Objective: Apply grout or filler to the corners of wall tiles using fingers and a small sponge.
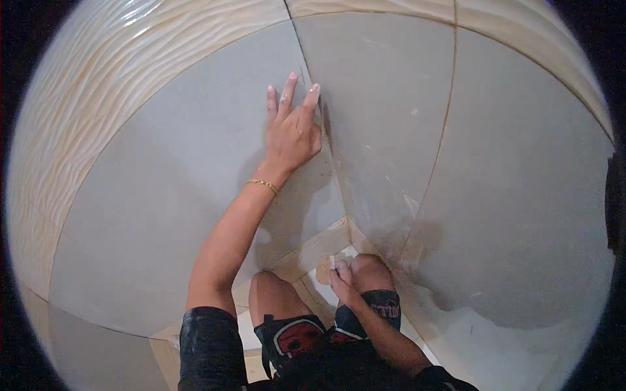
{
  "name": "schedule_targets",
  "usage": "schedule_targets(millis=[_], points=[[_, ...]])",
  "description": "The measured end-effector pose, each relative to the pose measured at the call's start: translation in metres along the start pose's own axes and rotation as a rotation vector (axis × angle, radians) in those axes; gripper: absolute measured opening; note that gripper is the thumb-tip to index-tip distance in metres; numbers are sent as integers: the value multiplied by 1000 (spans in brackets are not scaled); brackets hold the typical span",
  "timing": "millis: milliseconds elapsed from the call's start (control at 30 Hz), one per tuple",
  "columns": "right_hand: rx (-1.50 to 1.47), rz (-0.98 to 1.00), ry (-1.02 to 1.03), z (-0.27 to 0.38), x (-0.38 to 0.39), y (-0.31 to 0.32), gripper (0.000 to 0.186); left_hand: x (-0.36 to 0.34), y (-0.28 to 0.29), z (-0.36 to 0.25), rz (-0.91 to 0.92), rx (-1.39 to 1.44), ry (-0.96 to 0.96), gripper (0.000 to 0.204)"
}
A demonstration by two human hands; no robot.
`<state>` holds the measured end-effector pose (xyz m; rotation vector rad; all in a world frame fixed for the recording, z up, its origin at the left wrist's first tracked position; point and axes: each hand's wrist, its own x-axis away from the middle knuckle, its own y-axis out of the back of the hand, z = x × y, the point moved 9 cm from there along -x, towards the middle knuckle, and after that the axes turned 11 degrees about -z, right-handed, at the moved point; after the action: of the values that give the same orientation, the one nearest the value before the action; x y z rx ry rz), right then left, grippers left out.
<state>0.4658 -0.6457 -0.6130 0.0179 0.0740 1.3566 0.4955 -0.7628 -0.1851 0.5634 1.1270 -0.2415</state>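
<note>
Head view: we look down into a corner of grey wall tiles (176,163), with the dark corner joint (334,153) running between two faces.
Left hand: our left hand (293,138) is raised beside this joint, its fingers released and stretched apart, grasping nothing; whitish smears are on the fingertips (314,93), and we cannot tell if they press the tile or only come near.
Right hand: our right hand (343,284) is low, its fingers closed around one edge of a tan piece (322,272).
Tan piece: it is between the knees (370,266), nearer to the right one; its exact material we cannot tell.
Handling: we judge it light and rather thin, perhaps a little flexible, and slippery if wet paste covers it.
Where to hold: we would pinch its near edge, between thumb and fingers, leaving the far edge free.
</note>
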Motion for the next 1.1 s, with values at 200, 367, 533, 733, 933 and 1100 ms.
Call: schedule_targets(millis=[200, 367, 533, 733, 933, 1100], points=[[7, -86, 50, -14, -7, 3, 14, -31, 26, 17, -305, 88, -45, 66], [89, -3, 294, 2, -2, 7, 14, -24, 33, 18, -353, 137, -103, 60], [-66, 84, -393, -38, 2, -2, 17, -6, 26, 11, -211, 170, -112, 59], [-90, 39, -276, -29, 3, 0, 6, 13, 0, -2, -3, 127, -102, 58], [-2, 33, -99, -21, 2, -5, 18, -4, 16, 7, -266, 111, -61, 60], [352, -70, 443, -10, 5, -2, 13, -29, 19, 8, -294, -3, -29, 70]])
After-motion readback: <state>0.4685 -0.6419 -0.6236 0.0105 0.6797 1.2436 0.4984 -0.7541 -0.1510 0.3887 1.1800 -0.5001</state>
